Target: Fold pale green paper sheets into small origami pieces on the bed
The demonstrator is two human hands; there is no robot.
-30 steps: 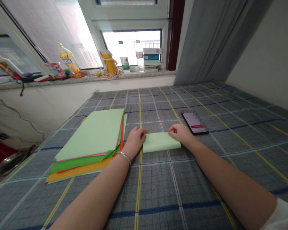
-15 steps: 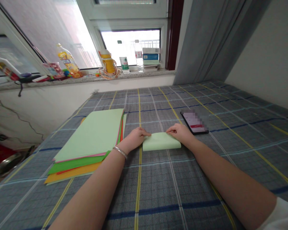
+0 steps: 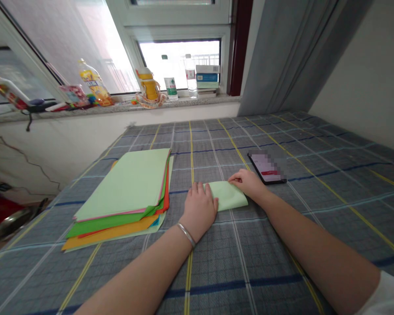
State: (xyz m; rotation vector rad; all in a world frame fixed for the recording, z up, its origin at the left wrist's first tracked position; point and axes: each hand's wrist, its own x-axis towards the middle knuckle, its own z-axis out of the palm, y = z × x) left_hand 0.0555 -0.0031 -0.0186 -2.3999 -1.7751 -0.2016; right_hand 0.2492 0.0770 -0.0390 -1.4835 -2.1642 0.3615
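Observation:
A light green sheet of paper [image 3: 229, 197], folded over, lies on the plaid cloth in front of me. My left hand [image 3: 201, 203], with a silver bangle at the wrist, rests flat over the paper's left end, its fingers stretched out and pointing away from me. That end of the paper is hidden underneath it. At the far right corner, my right hand [image 3: 246, 181] has its thumb and fingers pressed together on the paper's edge. To the left lies a stack of coloured paper [image 3: 128, 183], light green on top, with pink, green, red and orange edges showing.
A phone [image 3: 267, 168] lies just beyond my right hand. The plaid cloth [image 3: 216, 271] covers the whole surface. Behind it, the windowsill [image 3: 118, 109] holds a juice bottle [image 3: 95, 83], a yellow cup [image 3: 148, 85], a clear bottle [image 3: 190, 78] and boxes [image 3: 207, 78].
My left hand has come from the paper's far left corner toward me and flattened over its left end. The near folded edge now looks flatter and slanted. My right hand has stayed put.

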